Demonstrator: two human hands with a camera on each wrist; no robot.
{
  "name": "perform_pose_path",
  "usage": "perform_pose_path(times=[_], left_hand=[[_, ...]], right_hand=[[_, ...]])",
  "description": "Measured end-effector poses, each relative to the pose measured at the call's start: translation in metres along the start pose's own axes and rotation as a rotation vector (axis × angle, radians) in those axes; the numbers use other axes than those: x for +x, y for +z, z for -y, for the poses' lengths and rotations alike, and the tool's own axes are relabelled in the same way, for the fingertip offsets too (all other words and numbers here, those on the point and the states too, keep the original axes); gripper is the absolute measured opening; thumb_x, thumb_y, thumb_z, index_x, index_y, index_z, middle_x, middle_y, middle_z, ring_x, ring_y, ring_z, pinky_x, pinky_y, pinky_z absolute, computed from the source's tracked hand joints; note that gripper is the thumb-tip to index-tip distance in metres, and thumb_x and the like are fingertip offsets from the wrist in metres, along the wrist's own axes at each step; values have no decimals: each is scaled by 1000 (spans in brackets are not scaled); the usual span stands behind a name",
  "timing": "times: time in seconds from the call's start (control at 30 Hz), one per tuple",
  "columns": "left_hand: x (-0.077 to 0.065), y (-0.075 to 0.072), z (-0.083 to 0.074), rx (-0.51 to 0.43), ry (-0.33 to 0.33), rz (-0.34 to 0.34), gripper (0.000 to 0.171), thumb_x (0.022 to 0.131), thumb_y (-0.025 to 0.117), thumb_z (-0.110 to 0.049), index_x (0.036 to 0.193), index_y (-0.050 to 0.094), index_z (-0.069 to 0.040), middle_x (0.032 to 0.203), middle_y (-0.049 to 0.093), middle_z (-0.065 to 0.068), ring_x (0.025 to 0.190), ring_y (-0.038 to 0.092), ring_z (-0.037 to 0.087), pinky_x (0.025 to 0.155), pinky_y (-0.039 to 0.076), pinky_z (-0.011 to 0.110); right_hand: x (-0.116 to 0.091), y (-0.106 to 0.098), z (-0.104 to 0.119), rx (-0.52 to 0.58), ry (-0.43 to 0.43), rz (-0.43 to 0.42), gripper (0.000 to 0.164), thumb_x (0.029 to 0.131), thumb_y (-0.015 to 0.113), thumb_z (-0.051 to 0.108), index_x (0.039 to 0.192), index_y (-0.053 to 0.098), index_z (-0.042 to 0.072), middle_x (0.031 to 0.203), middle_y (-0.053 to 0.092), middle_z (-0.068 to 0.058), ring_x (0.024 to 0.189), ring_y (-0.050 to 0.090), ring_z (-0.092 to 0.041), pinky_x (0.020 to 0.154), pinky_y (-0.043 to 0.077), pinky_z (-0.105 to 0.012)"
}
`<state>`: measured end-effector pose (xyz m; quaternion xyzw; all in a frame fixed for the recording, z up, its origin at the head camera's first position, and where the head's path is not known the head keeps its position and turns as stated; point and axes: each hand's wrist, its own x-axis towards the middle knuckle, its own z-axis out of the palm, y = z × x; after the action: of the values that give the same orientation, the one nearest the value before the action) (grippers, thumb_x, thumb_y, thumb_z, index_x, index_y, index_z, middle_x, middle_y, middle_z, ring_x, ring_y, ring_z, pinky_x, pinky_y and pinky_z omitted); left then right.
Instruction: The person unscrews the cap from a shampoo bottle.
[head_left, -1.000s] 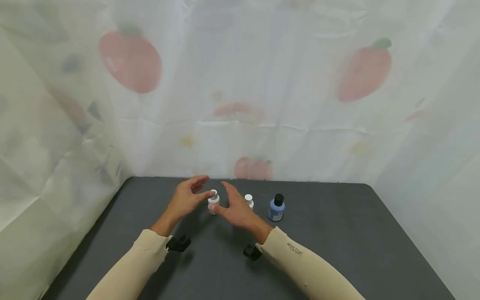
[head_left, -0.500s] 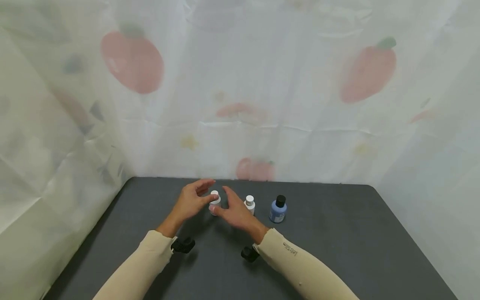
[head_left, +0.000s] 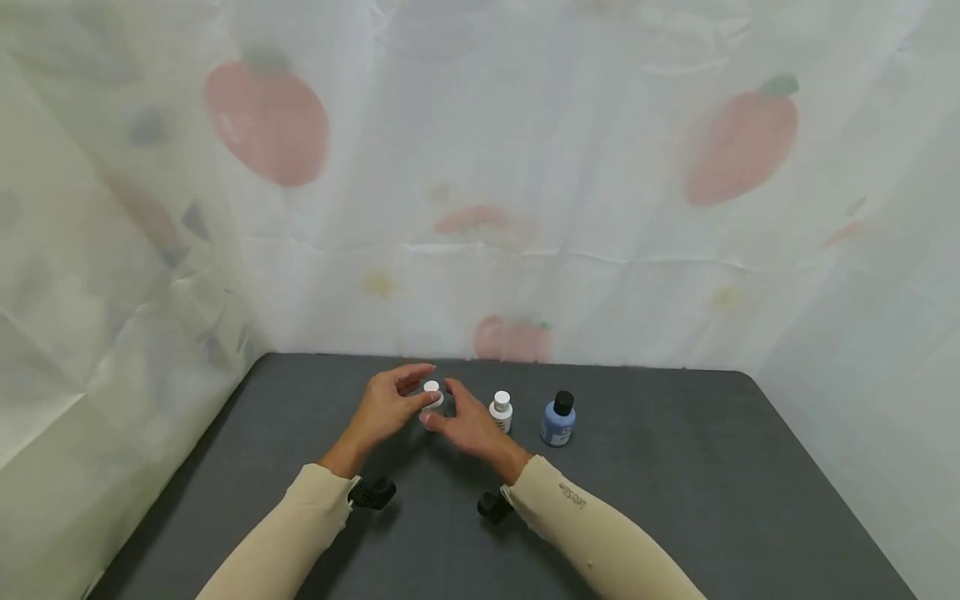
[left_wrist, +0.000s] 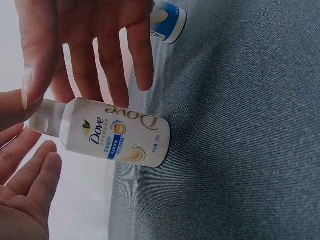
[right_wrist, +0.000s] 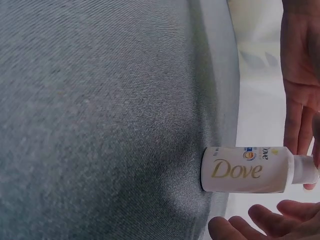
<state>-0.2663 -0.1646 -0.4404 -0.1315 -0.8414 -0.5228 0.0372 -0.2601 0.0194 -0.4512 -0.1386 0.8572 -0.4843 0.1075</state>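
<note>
A small white Dove bottle stands upright between my two hands, its flip-top cap at the top. The left hand curves along its left side, thumb in front of the cap; contact cannot be told. From the right, my right hand faces it with loosely bent fingers. In the right wrist view, the bottle has its base on the table, and fingers of the right hand show apart from it. The left wrist view shows the label of the bottle and both hands around its upper part.
Right of the hands stands a second white bottle, then a blue bottle with a black cap. All are on the dark grey table. A whitish fruit-printed curtain hangs behind and at both sides.
Both hands have sunk slightly around the white bottle, the left one also shifting right. The second white bottle shows more fully beside the right hand. The view has shifted a little.
</note>
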Motion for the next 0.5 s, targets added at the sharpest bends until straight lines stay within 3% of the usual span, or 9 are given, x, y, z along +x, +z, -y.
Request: perform_pose_path(times=[0.3, 0.5], left_hand=[[-1, 5, -1, 9, 1, -10, 49, 96, 77, -19, 143, 64, -12, 138, 70, 14, 126, 69, 32, 103, 59, 49], [0, 6, -1, 9, 14, -14, 48, 96, 77, -17, 142, 64, -10, 137, 71, 13, 124, 70, 33, 100, 61, 45]], right_hand=[[4, 3, -4, -21, -2, 3, 75, 101, 67, 40, 161, 37, 7, 163, 45, -19, 149, 46, -41, 116, 44, -60], [8, 8, -7, -26, -15, -29, 65, 101, 68, 34, 157, 45, 10, 158, 52, -17, 145, 50, -40, 115, 45, -60]])
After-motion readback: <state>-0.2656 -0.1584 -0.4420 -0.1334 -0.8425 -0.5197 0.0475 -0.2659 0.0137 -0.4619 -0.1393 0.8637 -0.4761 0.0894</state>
